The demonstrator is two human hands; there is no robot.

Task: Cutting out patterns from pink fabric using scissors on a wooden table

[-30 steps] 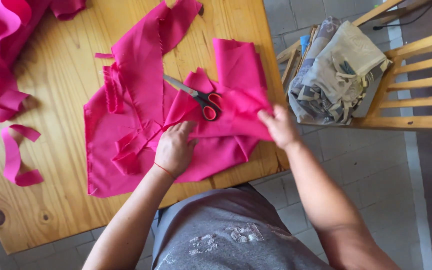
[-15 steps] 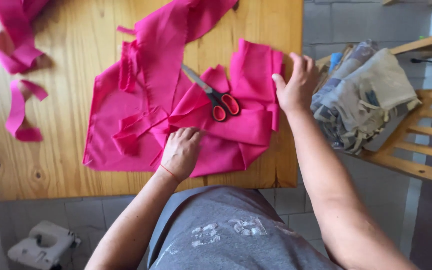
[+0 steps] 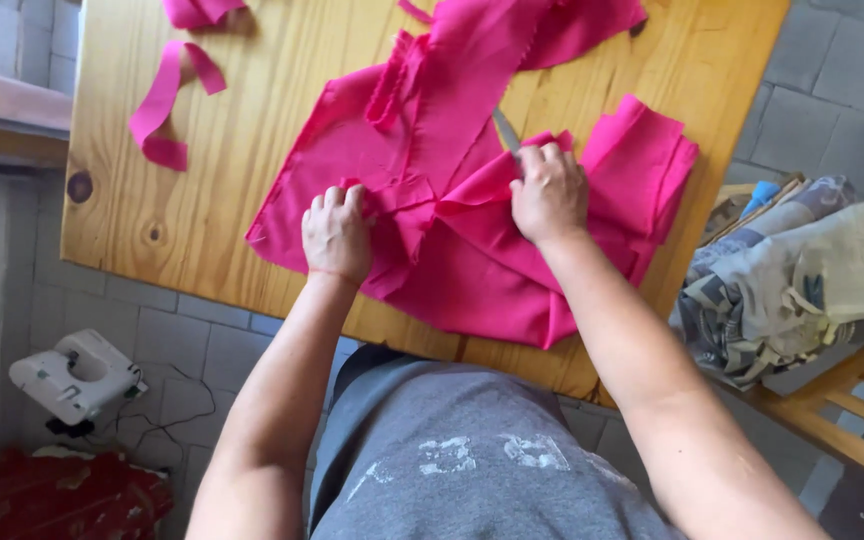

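Note:
A large piece of pink fabric (image 3: 452,200) lies crumpled and folded on a wooden table (image 3: 152,230). My left hand (image 3: 337,235) rests on its near left part, fingers curled into a fold of the cloth. My right hand (image 3: 549,190) lies over the handles of a pair of scissors (image 3: 505,130). Only the grey blades show, pointing away from me across the fabric. The handles are hidden under my fingers.
Loose pink strips (image 3: 162,110) lie at the table's far left. A wooden chair (image 3: 852,400) on the right holds a pile of folded grey and beige cloth (image 3: 792,280). On the tiled floor at the left stand a small white sewing machine (image 3: 72,375) and a red bundle (image 3: 52,500).
My right hand left the fabric's right edge and came left onto the scissors, covering their red handles. My left hand stayed on the cloth. The view shifted.

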